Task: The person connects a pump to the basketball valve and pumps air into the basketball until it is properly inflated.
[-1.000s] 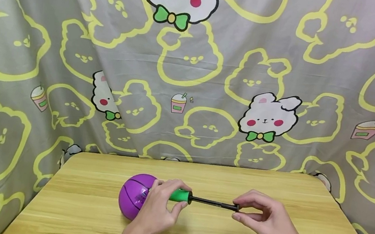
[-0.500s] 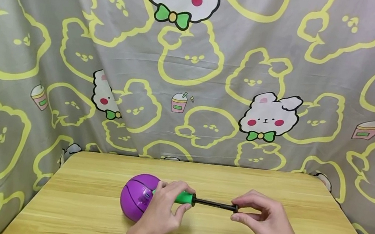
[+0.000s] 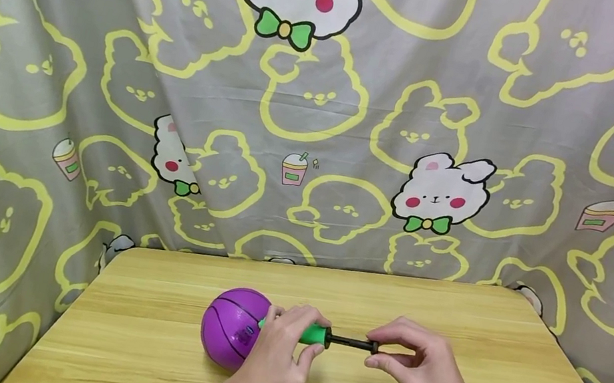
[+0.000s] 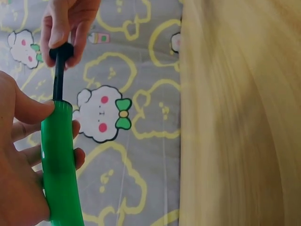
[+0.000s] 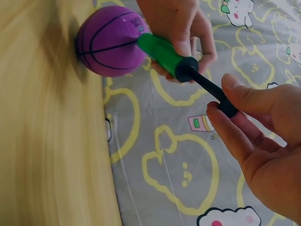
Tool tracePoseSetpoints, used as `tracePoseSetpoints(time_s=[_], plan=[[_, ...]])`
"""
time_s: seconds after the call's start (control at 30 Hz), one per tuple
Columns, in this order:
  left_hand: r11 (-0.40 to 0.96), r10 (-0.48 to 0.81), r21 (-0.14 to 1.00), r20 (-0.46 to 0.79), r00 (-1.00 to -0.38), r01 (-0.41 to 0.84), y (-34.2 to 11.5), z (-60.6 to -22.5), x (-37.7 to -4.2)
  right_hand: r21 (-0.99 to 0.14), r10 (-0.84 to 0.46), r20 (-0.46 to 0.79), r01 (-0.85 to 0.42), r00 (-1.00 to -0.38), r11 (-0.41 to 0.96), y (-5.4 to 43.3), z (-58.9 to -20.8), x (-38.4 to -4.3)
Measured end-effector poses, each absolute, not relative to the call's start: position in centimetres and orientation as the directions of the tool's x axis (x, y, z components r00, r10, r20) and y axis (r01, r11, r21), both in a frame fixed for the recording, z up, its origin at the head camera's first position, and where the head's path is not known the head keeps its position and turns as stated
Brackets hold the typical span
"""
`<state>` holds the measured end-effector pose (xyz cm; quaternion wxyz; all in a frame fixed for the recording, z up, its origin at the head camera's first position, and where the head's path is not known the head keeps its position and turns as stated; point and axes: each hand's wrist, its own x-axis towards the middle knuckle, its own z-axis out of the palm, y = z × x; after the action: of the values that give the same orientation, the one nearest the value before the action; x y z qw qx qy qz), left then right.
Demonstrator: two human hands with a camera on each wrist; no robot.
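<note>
A purple ball (image 3: 232, 328) with black basketball lines rests on the table. My left hand (image 3: 280, 350) grips the green barrel of a hand pump (image 3: 313, 335), fingers and thumb curled round it. The pump's tip end meets the ball in the right wrist view, where the ball (image 5: 110, 42) looks drawn in around it. My right hand (image 3: 416, 359) pinches the black end knob of the pump's rod between thumb and fingers. Part of the black rod (image 4: 59, 77) shows between barrel and knob. In the head view, the left hand hides some of the barrel.
The wood-grain table (image 3: 136, 339) spreads under both hands, its far edge close to a grey curtain (image 3: 354, 125) printed with cartoon bears and drink cups. Curtain cloth also hangs at the left and right sides.
My right hand has pushed the rod further into the barrel, so less rod shows. The ball, the pump and my left hand have shifted slightly right.
</note>
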<state>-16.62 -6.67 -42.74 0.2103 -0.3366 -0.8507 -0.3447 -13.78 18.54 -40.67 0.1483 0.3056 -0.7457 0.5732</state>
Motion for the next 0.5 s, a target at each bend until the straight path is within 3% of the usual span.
tracePoseSetpoints(time_s=[0.5], plan=[[0.494,0.476,0.452,0.575,-0.666,0.743,-5.5,-43.4,-15.9,-0.763,-0.256,0.576,-0.623,-0.777,0.173,16.2,-42.3,-13.6]])
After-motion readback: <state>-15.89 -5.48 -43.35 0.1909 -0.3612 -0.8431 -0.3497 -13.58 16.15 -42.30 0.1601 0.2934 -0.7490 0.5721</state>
